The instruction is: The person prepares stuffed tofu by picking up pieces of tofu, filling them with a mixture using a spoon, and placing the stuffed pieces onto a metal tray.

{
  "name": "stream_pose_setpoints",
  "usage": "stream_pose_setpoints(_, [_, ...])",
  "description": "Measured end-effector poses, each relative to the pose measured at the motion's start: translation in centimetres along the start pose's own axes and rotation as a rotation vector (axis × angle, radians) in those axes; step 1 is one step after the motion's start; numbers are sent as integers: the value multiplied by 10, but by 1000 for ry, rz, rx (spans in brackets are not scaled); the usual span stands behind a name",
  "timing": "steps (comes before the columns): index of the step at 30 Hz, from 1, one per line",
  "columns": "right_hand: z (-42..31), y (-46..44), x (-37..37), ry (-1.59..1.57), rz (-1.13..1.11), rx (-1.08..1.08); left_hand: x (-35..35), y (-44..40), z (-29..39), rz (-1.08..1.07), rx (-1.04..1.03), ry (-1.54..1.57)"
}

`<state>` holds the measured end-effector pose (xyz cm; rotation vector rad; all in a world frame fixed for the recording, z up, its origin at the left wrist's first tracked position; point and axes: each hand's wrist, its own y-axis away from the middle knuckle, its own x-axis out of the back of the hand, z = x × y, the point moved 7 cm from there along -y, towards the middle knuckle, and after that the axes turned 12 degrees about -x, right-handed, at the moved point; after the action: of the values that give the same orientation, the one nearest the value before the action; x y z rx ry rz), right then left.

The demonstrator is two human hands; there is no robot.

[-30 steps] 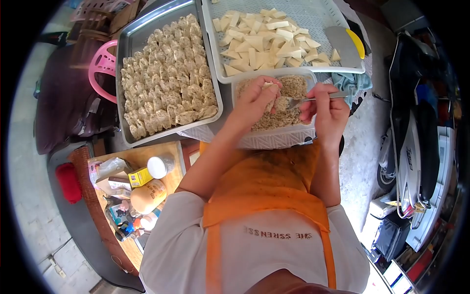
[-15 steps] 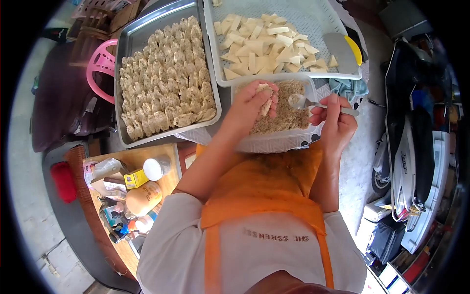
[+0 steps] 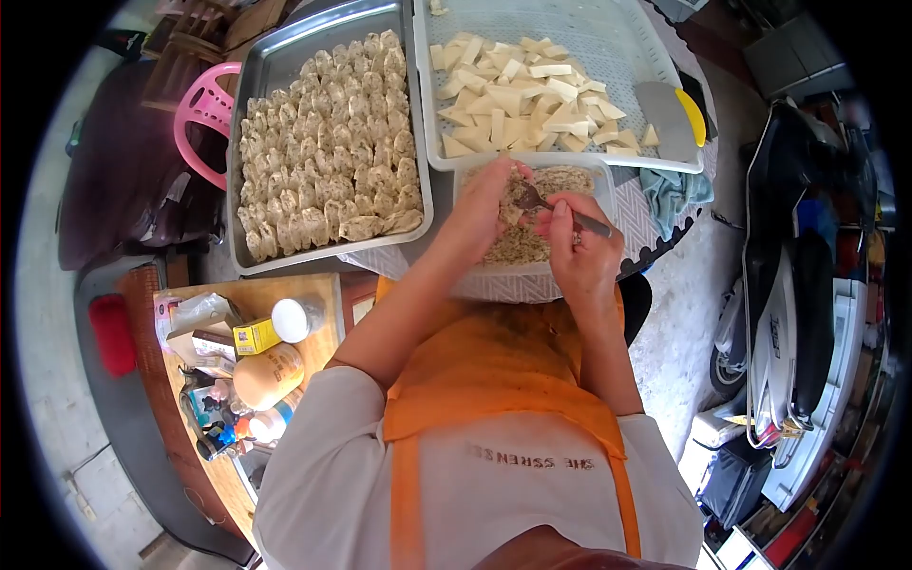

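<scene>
My left hand (image 3: 481,214) is closed around a tofu piece (image 3: 511,207), held above a clear plastic tub (image 3: 606,185); the fingers hide much of it. In my right hand (image 3: 587,252) is a metal spoon (image 3: 594,224), whose bowl end reaches the piece in the left hand. Crumbly brownish filling (image 3: 518,249) lies in the tub under both hands. Behind the tub, a white perforated tray (image 3: 608,57) carries a heap of pale tofu triangles (image 3: 518,95). On the left, rows of stuffed pieces (image 3: 328,152) fill most of a metal tray (image 3: 285,52).
A scraper with a yellow handle (image 3: 692,118) lies in the white tray's right end. Beside that tray is a blue-green cloth (image 3: 673,195). A pink plastic handle-like object (image 3: 202,114) adjoins the metal tray. Bottles and boxes crowd a wooden table (image 3: 323,304). A scooter (image 3: 784,323) stands at right.
My right hand has moved left with the spoon, from the tub's right edge to the piece in my left hand. My left hand stays over the tub. The view has shifted slightly.
</scene>
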<state>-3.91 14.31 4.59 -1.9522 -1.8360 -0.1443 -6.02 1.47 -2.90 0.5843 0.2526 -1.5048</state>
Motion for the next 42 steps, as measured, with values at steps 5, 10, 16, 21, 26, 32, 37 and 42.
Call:
stream_pose_setpoints(5, [22, -4, 11, -485, -51, -392, 1, -5, -8, -123, -39, 63])
stream_pose_setpoints(10, [29, -6, 6, -406, -128, -310, -3, -1, 2, 5, -70, 61])
stream_pose_setpoints(16, [44, -8, 38, -499, 78, -401, -4, -3, 10, -132, -221, -25])
stream_pose_setpoints(21, [66, -5, 26, -420, 55, -410, -12, 1, 12, -155, -121, -64])
stream_pose_setpoints(26, [59, -2, 14, -278, 7, -390, -9, 7, 6, -103, -51, -145])
stream_pose_setpoints(32, [61, -1, 17, -156, 31, -322, -15, 10, 10, -108, -38, -139])
stream_pose_setpoints(37, [54, -2, 18, -115, 40, -279, -17, 8, 9, -66, -74, -62])
stream_pose_setpoints(42, [57, -1, 18, -78, 55, -247, -7, 9, -1, -77, 98, -62])
